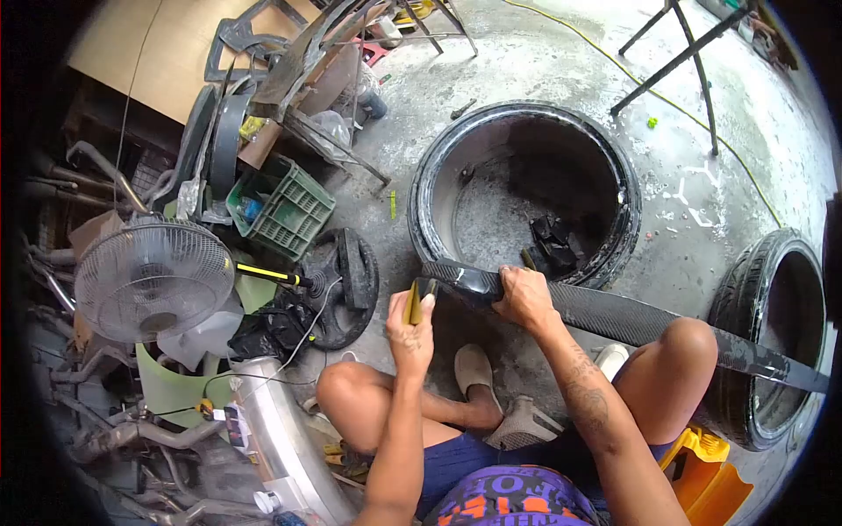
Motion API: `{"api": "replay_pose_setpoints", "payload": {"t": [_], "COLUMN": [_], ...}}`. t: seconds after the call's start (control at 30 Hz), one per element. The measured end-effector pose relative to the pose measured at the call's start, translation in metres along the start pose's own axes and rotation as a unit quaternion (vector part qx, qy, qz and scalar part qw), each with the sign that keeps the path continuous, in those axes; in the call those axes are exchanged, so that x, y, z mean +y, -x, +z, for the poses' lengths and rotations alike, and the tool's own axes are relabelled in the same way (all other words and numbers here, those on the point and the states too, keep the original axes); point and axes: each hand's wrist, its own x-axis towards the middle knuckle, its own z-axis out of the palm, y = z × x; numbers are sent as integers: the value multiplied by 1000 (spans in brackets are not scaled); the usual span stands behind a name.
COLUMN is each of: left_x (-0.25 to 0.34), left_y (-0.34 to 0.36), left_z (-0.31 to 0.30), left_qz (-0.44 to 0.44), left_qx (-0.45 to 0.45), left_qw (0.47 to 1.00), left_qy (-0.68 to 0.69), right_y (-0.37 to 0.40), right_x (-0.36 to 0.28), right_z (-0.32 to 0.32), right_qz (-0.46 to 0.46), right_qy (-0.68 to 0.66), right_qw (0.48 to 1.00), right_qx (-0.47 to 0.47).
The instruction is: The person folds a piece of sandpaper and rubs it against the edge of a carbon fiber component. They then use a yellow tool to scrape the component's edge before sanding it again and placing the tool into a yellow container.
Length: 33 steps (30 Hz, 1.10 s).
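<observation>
A long dark strip with a woven carbon-like pattern [614,314] lies across my knee, from the front of the large tire to the right tire. My right hand [526,298] is closed around it near its left end. My left hand [410,329], just left of that end, grips a folded olive-yellow sheet [413,303] with a dark edge. Whether this sheet touches the strip is unclear. Beyond my hands stands the large round tire [421,206], with crumpled black plastic [553,245] inside it.
At the left are a fan [153,279], a green crate [289,210], a metal cylinder [285,438] and piled pipes. A second tire [737,307] stands at the right, above an orange plastic object [715,482]. Metal stand legs [658,79] rise at the back right.
</observation>
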Motion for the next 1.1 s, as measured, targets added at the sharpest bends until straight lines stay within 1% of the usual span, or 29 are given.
{"api": "replay_pose_setpoints", "payload": {"t": [0.03,0.07,0.1,0.17,0.23,0.3,0.33,0.4,0.43,0.47,0.6,0.67,0.7,0.73,0.77,0.8,0.83,0.9,0.97,1.03,1.1], "left_x": [4,11,7,-2,5,10,11,18,24,33,35,40,39,33,27,25,23,26,37,41,34], "left_y": [1,5,5,4,1,-2,-2,2,4,6,14,18,19,20,19,16,16,16,17,18,17], "left_z": [-6,-11,-10,-4,4,10,10,5,1,-4,-13,-17,-16,-14,-10,-10,-9,-4,-3,1,5], "left_qz": [-3,-56,-58,-28,-41,-39,-34,-30,-20,-30,-23,-116,-109,-154,-196,-204,-199,-223,-226,-227,-230], "left_qx": [-1,-18,-19,6,7,3,-2,3,7,20,43,29,29,12,-8,-30,-36,-53,-77,-96,-106], "left_qw": [1000,998,997,996,993,990,990,988,987,984,979,967,968,935,890,869,870,833,830,816,817], "left_qy": [1,25,36,90,111,134,140,153,160,173,199,224,226,320,411,450,450,503,505,523,518], "right_y": [0,1,2,4,5,6,8,12,13,14,20,25,27,28,29,31,36,46,67,104,155], "right_x": [0,0,0,-2,-1,1,2,5,5,5,0,-2,-2,-3,-4,-9,-14,-21,-34,-41,-35], "right_z": [-2,-4,-7,-14,-7,-1,1,5,5,4,-1,-4,-5,-9,-14,-23,-33,-62,-102,-151,-195], "right_qz": [-6,-11,-10,-19,-4,-14,-9,-15,-21,-26,-44,-55,-60,-63,-62,-56,-49,-49,-11,-52,-41], "right_qy": [4,8,19,32,72,111,115,128,133,138,99,81,60,40,41,24,6,8,-92,-137,-135], "right_qw": [1000,999,999,997,996,991,992,990,989,989,991,990,990,991,990,991,991,987,983,963,944], "right_qx": [16,33,32,73,61,69,50,51,58,55,81,103,109,115,123,123,122,155,156,226,300]}}
